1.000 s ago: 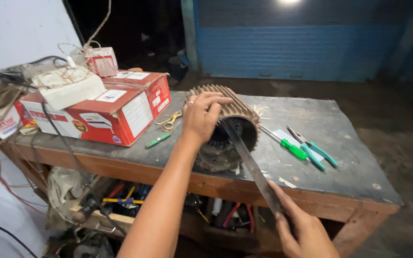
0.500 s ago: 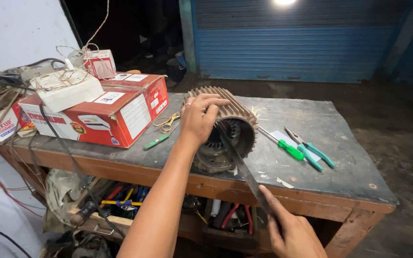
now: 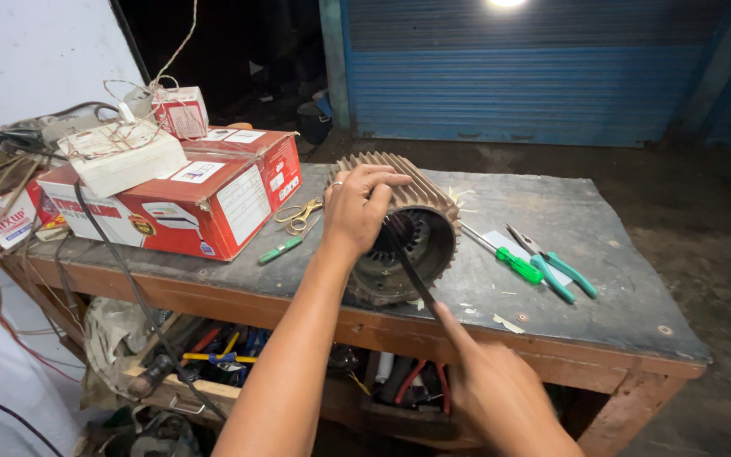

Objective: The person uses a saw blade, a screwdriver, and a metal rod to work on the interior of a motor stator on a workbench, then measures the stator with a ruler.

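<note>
A finned, rusty-brown motor housing (image 3: pixel 420 216) lies on its side on a dark workbench (image 3: pixel 602 279), its open end toward me. My left hand (image 3: pixel 357 207) grips the housing's top rim. My right hand (image 3: pixel 488 385), below the bench's front edge, holds a long thin dark blade (image 3: pixel 412 267) whose far end reaches into the housing's open bore.
A green-handled screwdriver (image 3: pixel 509 261) and teal-handled pliers (image 3: pixel 560 271) lie to the right of the housing. Scissors (image 3: pixel 298 216) and a green marker (image 3: pixel 281 250) lie to its left, beside red cardboard boxes (image 3: pixel 205 199) with wires. Tools fill the shelf (image 3: pixel 213 355) under the bench.
My right hand has pushed the blade forward and deeper into the housing's bore. My left hand has stayed on the rim. The view has shifted slightly closer.
</note>
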